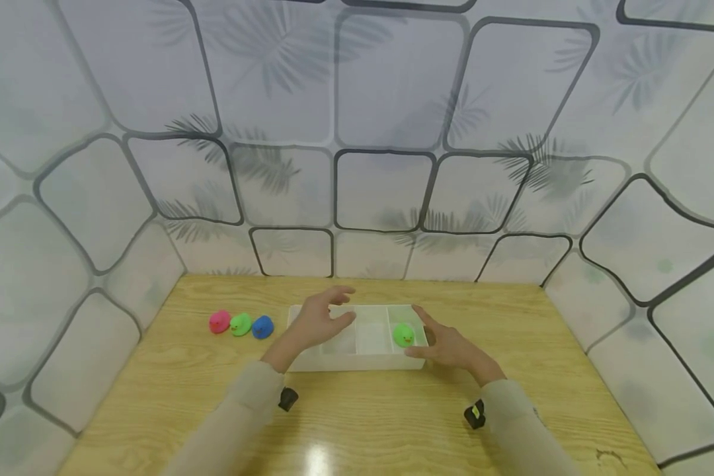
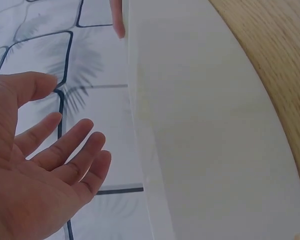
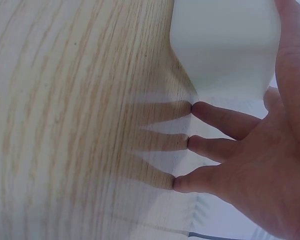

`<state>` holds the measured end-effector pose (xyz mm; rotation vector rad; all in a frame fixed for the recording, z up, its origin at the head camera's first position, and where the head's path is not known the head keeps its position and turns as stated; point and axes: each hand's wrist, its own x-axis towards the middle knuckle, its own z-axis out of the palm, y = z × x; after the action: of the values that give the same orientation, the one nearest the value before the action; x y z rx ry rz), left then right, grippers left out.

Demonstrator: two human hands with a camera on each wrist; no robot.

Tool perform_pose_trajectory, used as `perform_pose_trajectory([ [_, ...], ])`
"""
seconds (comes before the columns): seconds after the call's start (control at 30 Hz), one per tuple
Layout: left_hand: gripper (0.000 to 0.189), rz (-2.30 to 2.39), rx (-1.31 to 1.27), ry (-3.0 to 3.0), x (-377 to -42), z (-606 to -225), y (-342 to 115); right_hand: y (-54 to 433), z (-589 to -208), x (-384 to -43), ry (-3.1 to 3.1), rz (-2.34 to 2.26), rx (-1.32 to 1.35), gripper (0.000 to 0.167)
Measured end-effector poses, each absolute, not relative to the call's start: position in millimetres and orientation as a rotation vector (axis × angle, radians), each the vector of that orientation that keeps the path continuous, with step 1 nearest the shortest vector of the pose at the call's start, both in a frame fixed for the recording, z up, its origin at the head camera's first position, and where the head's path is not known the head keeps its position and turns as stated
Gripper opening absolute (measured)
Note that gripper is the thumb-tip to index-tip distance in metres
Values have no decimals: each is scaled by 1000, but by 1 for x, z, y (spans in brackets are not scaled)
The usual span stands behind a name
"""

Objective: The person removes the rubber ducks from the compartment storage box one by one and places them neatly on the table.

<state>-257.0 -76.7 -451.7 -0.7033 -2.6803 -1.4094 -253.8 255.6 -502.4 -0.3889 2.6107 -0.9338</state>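
Observation:
A long white divided box (image 1: 357, 361) sits on the table. A green toy duck (image 1: 403, 335) lies in its rightmost compartment. Over the left part of the box hovers my left hand (image 1: 318, 324), fingers loosely bent and nothing held; the left wrist view shows that palm (image 2: 45, 175) beside the box's plain wall (image 2: 200, 110). My right hand (image 1: 452, 347) spans the box's right end, thumb at the front rim and index finger at the back corner, holding it. Its other fingers (image 3: 215, 148) are spread, fingertips down at the wooden surface.
Left of the box stand a pink toy duck (image 1: 219, 322), a green toy duck (image 1: 240, 324) and a blue toy duck (image 1: 262, 327) in a row. The wooden table (image 1: 357, 423) meets patterned wall panels (image 1: 381, 192) at the back and sides.

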Motion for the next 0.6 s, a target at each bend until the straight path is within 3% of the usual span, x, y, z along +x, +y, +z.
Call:
perform_pose_trajectory([
  [0.6, 45, -1352, -846, -2719, -260, -465, -39, 257, -505, -255, 2636, -941, -382, 111],
])
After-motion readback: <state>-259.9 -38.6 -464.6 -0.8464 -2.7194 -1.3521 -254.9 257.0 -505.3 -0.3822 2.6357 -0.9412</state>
